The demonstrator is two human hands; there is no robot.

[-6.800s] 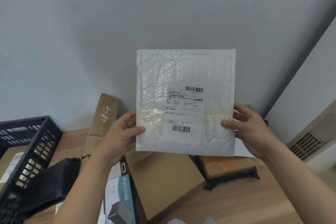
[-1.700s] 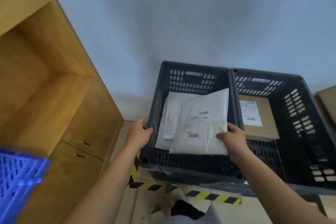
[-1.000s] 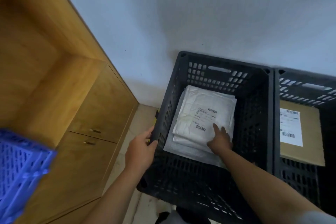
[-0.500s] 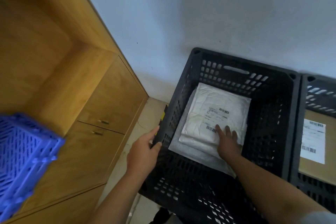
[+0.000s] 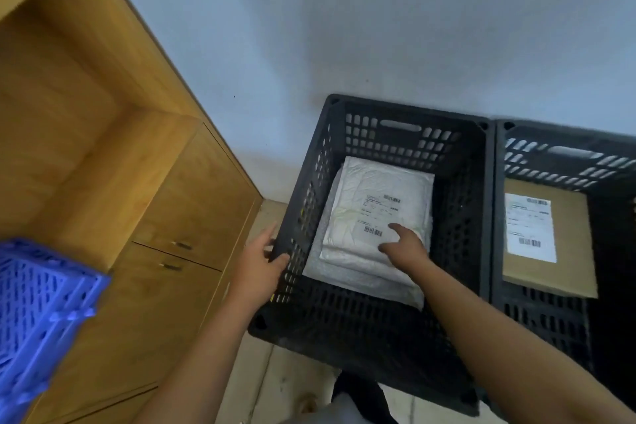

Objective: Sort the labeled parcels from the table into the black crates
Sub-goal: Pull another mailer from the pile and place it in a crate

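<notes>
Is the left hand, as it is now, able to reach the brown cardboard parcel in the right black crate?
Probably not directly. The left hand grips the left black crate at its outer rim, and the right arm lies across the path to the brown cardboard parcel.

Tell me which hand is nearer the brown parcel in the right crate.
Right. The right hand rests on the white mailer one crate over from the brown parcel; the left hand grips the far rim.

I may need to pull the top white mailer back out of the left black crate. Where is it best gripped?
Probably the near edge of the top white mailer, from above: it lies flat on the stack, so pinch that edge and peel it up. The right hand is already beside it.
</notes>
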